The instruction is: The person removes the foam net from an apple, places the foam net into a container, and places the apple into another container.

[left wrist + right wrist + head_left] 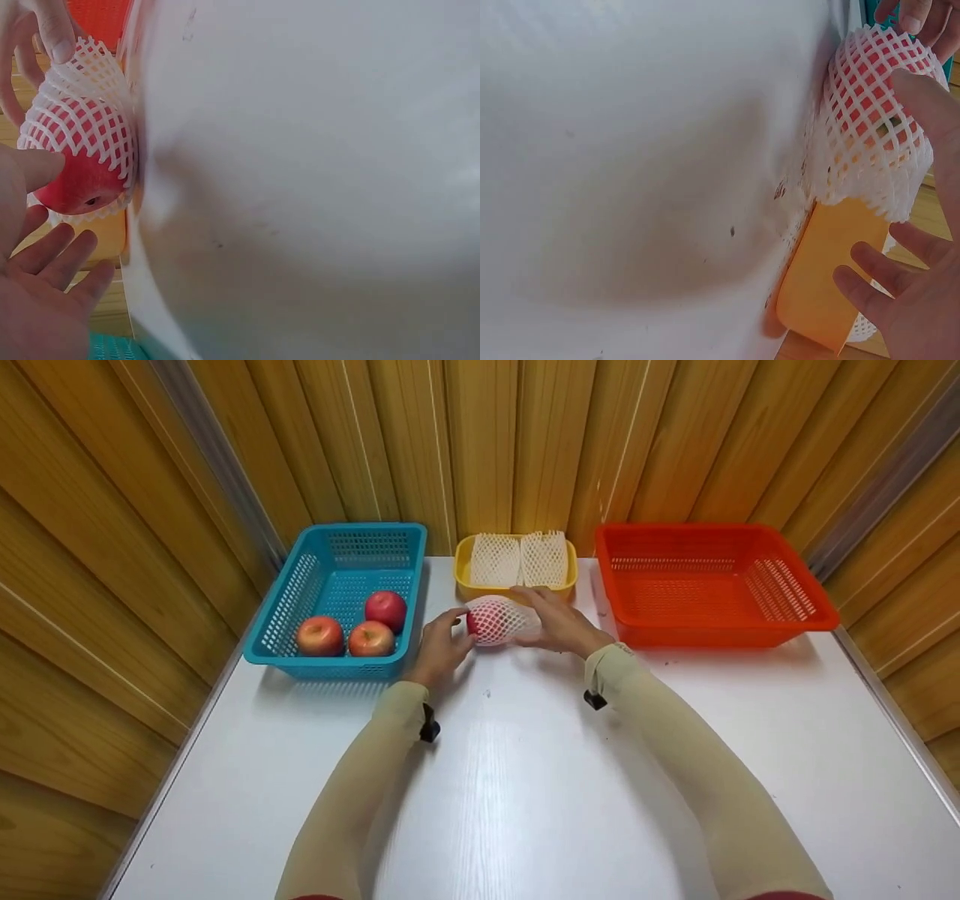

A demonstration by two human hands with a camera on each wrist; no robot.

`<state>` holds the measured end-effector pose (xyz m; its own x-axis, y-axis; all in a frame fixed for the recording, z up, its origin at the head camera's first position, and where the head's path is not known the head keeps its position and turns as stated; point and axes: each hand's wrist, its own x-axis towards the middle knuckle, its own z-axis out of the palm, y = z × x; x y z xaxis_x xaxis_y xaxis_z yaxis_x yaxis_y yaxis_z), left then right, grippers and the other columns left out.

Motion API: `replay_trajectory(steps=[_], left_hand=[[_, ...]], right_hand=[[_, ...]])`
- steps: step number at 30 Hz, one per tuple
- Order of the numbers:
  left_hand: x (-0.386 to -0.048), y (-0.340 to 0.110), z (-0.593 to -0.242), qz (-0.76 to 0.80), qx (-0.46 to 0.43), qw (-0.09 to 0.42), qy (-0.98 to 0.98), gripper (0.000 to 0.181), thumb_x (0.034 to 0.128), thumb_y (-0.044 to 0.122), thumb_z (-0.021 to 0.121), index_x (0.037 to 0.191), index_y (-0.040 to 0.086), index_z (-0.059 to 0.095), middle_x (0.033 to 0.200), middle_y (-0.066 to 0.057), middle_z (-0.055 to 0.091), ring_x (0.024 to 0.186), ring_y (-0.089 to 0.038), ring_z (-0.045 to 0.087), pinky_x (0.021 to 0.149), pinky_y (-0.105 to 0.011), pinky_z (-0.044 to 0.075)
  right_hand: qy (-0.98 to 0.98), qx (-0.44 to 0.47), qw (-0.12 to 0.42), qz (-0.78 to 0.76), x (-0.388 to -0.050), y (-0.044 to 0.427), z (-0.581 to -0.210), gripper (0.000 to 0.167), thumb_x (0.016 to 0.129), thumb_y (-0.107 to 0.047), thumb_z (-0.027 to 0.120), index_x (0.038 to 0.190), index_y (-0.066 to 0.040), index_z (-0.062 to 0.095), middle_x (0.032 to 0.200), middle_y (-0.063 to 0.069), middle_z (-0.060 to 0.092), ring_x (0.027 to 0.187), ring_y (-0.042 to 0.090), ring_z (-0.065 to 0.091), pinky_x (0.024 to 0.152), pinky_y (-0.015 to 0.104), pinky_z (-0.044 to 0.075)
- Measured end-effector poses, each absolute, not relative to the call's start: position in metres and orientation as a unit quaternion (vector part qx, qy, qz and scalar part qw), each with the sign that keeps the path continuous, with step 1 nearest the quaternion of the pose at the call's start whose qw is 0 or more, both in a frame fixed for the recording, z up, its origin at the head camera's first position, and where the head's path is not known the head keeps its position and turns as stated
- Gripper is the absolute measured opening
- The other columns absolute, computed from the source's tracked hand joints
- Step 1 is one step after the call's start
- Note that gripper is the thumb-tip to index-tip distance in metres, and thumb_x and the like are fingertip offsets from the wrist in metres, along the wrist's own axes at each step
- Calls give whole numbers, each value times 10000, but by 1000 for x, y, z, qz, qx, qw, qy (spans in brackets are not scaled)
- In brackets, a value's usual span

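A red apple [79, 184] lies on its side on the table, most of it inside a white foam net sleeve [517, 620]. Its bare end faces my left hand [441, 645]. The left thumb is at the apple's skin in the left wrist view, while the other fingers extend loosely below. My right hand [559, 622] spans the sleeve's loose end with fingers spread. In the right wrist view its thumb [922, 101] lies along the netting. Whether the right fingertips touch the sleeve is hard to tell.
At left, a blue basket [259, 652] holds three apples [320, 637]. Behind the netted apple, a yellow container [463, 574] holds white foam net sleeves [495, 559]. A red basket [720, 622] stands at right. Wood-patterned walls [480, 442] border the white table [510, 780].
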<state>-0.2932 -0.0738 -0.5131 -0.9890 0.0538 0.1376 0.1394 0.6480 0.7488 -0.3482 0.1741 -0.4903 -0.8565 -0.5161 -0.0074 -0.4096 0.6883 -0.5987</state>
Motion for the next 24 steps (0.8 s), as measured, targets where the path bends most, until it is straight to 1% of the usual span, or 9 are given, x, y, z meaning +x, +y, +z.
replay_trajectory(steps=[5,8,14,19,24], left_hand=[[-296,-74,-514,-431,-74,59,-898,555,948,68,727,1464,33,526,1500,-142,540,1332,-319,552,1146,-395,419],[-298,-73,-514,-438,-81,55,-894,571,949,40,713,1481,35,506,1519,-137,520,1342,-320,541,1153,-396,410],[-300,-69,-514,-435,-97,54,-894,637,920,8,743,1500,33,480,1530,-131,509,1359,-289,529,1178,-376,374],[-302,-63,-513,-431,-93,39,-897,753,888,60,805,1546,79,439,1562,-91,481,1409,-234,477,1205,-347,322],[-304,-56,-515,-431,-80,25,-899,827,874,107,830,1575,132,393,1610,-46,415,1476,-205,386,1215,-346,297]], right_hand=[[919,-248,88,-294,-347,183,-489,943,841,-454,836,1609,-344,299,1626,47,314,1470,299,329,1137,599,380],[921,-242,89,-292,-347,187,-490,950,839,-470,833,1611,-351,291,1640,46,295,1490,297,292,1146,603,365],[922,-229,97,-296,-346,193,-492,962,836,-462,838,1614,-358,283,1660,41,266,1511,312,252,1154,634,329],[925,-216,101,-297,-347,196,-493,959,837,-434,845,1612,-371,283,1668,44,259,1518,335,237,1146,673,307],[925,-215,104,-297,-346,198,-494,958,842,-431,842,1616,-352,283,1676,41,246,1520,343,231,1153,673,294]])
